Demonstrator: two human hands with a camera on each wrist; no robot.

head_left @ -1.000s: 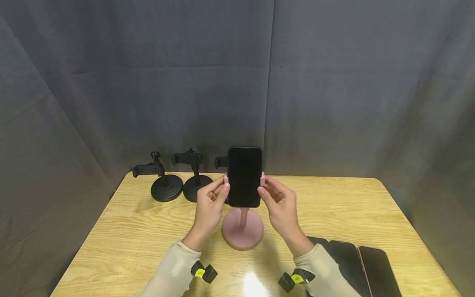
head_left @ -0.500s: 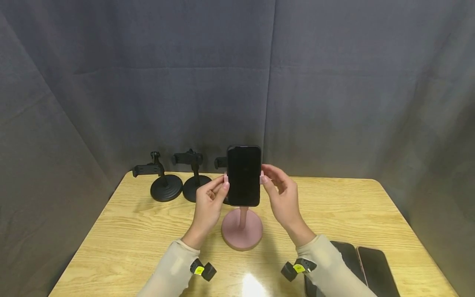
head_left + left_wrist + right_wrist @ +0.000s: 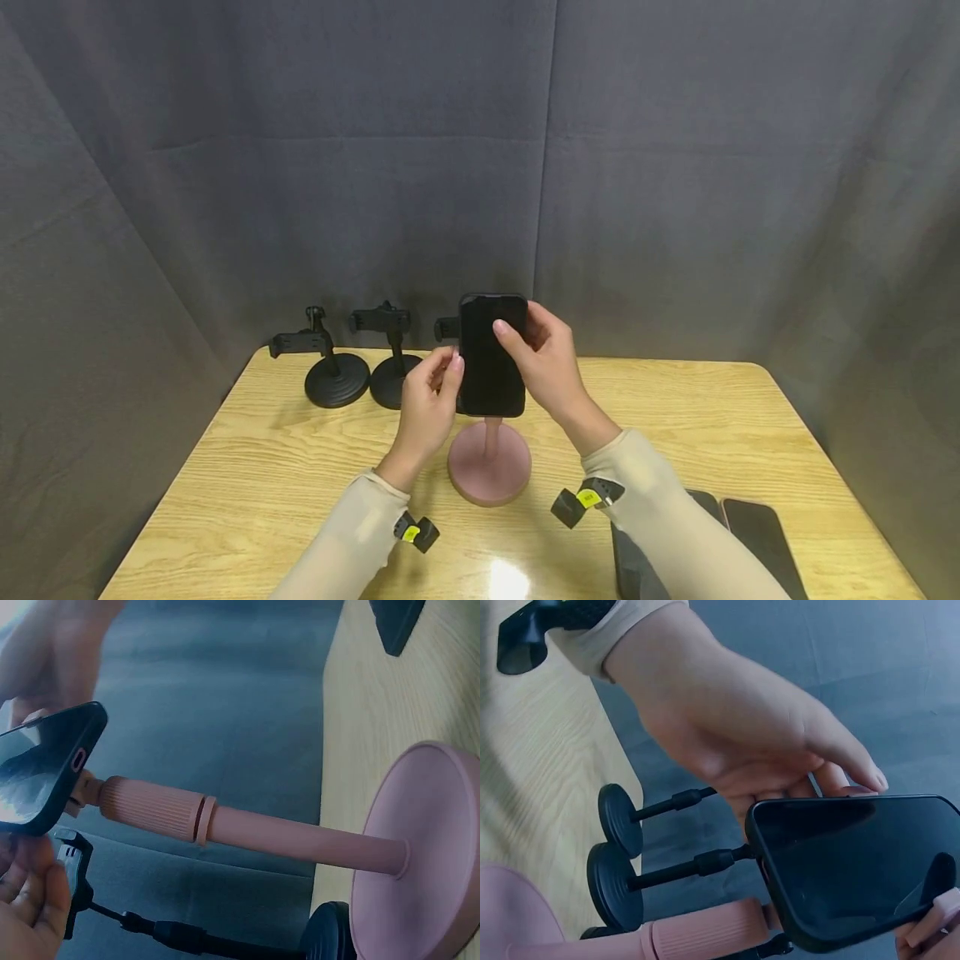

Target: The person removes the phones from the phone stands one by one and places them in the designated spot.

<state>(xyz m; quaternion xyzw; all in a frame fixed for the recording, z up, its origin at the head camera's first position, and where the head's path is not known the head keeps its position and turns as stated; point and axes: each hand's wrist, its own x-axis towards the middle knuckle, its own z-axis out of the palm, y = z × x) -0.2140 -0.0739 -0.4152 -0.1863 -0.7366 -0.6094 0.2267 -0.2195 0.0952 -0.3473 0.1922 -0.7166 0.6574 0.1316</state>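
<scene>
A black-cased smartphone [image 3: 487, 379] stands upright, screen facing me, at the top of a pink phone stand [image 3: 489, 479] with a round base. My left hand [image 3: 427, 408] pinches the stand's clamp at the phone's left edge; in the right wrist view the pink clamp end [image 3: 939, 919] shows beside those fingertips. On the other side, my right hand [image 3: 553, 371] grips the phone's upper right edge, thumb across the screen in the head view and fingers behind. The left wrist view shows the stand's ribbed collar [image 3: 154, 808] below the phone.
Behind on the left stand black phone stands [image 3: 337, 382] [image 3: 390, 379], with a third stand's clamp [image 3: 446, 328] partly hidden by the phone. Dark phones [image 3: 761, 542] lie at the front right, partly under my right sleeve [image 3: 675, 525]. A grey curtain [image 3: 375, 183] hangs behind the table [image 3: 675, 417].
My right hand has left the clamp's right side and moved up, its thumb now over the screen. My left hand stays at the left side. The phone has barely moved.
</scene>
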